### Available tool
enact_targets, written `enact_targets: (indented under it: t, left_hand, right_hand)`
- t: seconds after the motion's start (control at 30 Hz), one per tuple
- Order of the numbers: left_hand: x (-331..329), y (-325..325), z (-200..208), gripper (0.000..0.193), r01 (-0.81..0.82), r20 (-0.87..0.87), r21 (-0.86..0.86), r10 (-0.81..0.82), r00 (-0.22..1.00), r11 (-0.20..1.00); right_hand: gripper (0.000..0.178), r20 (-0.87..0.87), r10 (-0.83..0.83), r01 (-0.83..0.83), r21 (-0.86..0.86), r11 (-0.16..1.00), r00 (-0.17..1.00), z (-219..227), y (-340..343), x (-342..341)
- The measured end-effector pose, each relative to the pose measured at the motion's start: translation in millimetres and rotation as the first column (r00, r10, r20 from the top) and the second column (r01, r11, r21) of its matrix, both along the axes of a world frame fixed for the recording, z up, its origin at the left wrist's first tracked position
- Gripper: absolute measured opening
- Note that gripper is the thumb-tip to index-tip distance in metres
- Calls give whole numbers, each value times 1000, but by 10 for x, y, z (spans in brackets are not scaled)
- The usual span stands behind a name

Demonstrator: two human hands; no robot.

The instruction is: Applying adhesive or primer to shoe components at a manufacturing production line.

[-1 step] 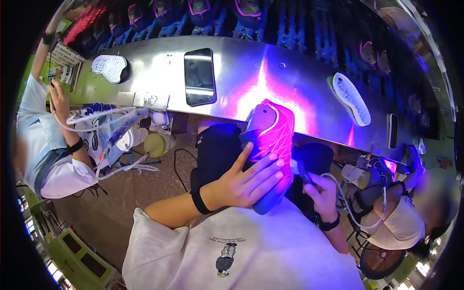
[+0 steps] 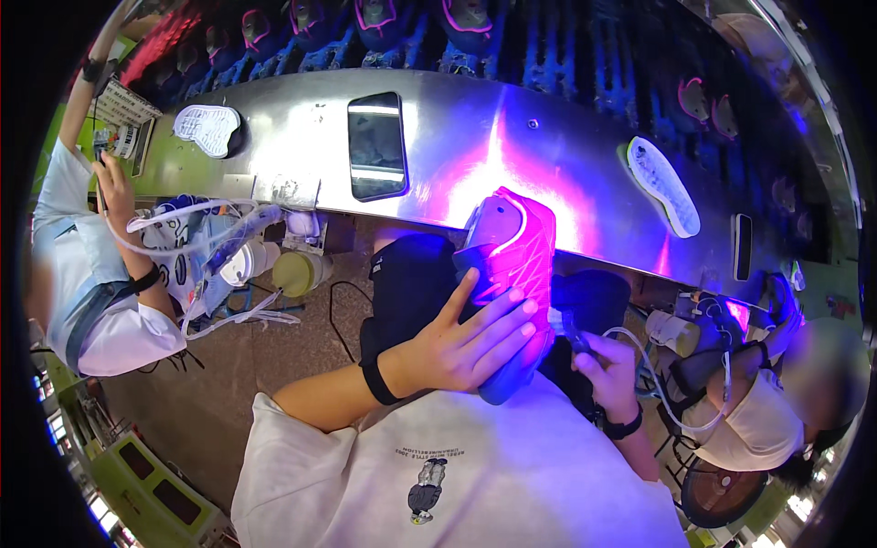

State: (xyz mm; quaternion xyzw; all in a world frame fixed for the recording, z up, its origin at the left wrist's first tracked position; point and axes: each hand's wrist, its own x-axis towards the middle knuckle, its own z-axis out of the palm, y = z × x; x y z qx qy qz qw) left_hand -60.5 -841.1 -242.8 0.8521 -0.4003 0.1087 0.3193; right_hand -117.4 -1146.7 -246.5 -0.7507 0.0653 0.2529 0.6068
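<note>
A shoe upper on a last (image 2: 532, 239), lit pink and violet, stands tilted over my lap against the near edge of the metal table. My left hand (image 2: 466, 345) lies across its side and holds it, fingers stretched over the surface and thumb pointing up along it. Close to the lower right side of the shoe, my right hand (image 2: 610, 367) grips a small brush (image 2: 572, 331) with a dark handle. The brush's light tip is by the shoe's lower edge; whether it touches, I cannot tell.
On the metal table (image 2: 292, 119) lie a dark phone (image 2: 376, 146), a white shoe sole (image 2: 207, 130) at left and another sole (image 2: 665, 187) at right. Several shoes stand on a dark conveyor (image 2: 566, 64) behind. Co-workers sit on both sides, and pots (image 2: 301, 272) stand at left.
My right hand and the brush have shifted very slightly beside the shoe. My left hand and the shoe stay in place. The co-worker's hand at left has moved a little.
</note>
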Motion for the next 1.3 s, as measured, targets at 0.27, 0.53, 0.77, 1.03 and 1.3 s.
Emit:
enact_targets:
  t: [0.27,0.53,0.77,1.03,1.3]
  left_hand:
    - [-39,-170,91,42,-56,52,125,50,997,991]
    - [-42,-426,197,51,-68,22,136,65,998,988]
    - [-13,-670,342,56,-102,-4,137,103,995,985]
    - [35,-838,390,67,-127,49,209,119,992,970]
    - [197,-1088,457,74,-177,8,186,178,984,967]
  right_hand:
    - [39,-137,-150,160,62,985,979,190,87,379]
    - [34,-8,-131,130,-30,991,991,406,-163,4]
    - [34,4,-215,215,31,976,977,386,-220,-139]
    - [40,-61,-226,231,101,968,972,377,-337,-333]
    - [44,-5,-338,336,130,933,941,536,-316,-476]
